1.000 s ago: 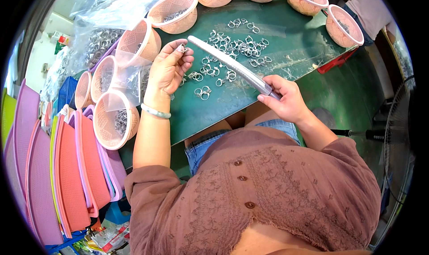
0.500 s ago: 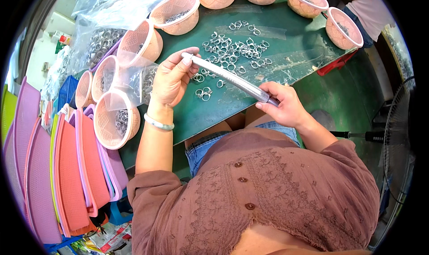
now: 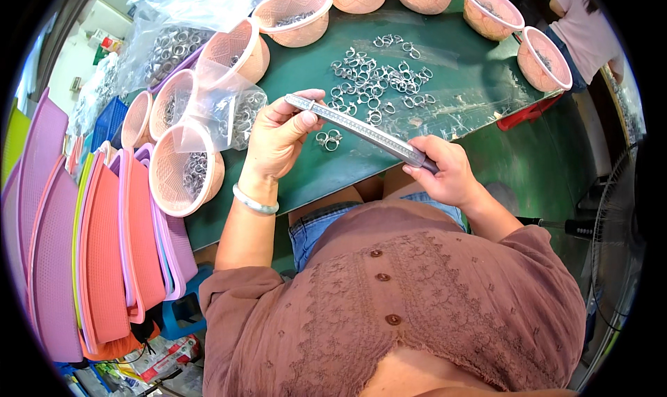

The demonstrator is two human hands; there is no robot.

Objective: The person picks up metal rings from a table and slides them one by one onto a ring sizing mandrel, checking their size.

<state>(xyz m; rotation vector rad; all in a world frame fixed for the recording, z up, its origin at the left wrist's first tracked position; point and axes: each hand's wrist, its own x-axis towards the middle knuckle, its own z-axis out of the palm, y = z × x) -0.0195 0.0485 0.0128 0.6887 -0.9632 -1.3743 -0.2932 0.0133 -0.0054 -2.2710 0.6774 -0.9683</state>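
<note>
A tapered metal ring mandrel (image 3: pixel 361 134) with fine markings slants across in front of me, thin end up at the left. My right hand (image 3: pixel 448 169) is closed round its dark handle. At the thin end, the thumb and fingers of my left hand (image 3: pixel 283 133) pinch around the tip; whether a ring is between them I cannot make out. Just beyond the mandrel, many loose silver-coloured rings (image 3: pixel 375 80) lie scattered on the green tabletop (image 3: pixel 306 63). A small cluster of rings (image 3: pixel 329 140) sits apart, close to my left fingers.
Peach plastic baskets (image 3: pixel 295 21) with rings in them curve around the table's far and left sides. Clear bags of rings (image 3: pixel 243 115) lean among the left baskets. Stacked coloured baskets (image 3: pixel 104 251) stand at the left, a fan (image 3: pixel 608 237) at the right. Another person (image 3: pixel 587 28) is at far right.
The view has shifted a little, so the table and baskets sit differently. The mandrel has turned slightly so its marked face shows. Both hands stay on it.
</note>
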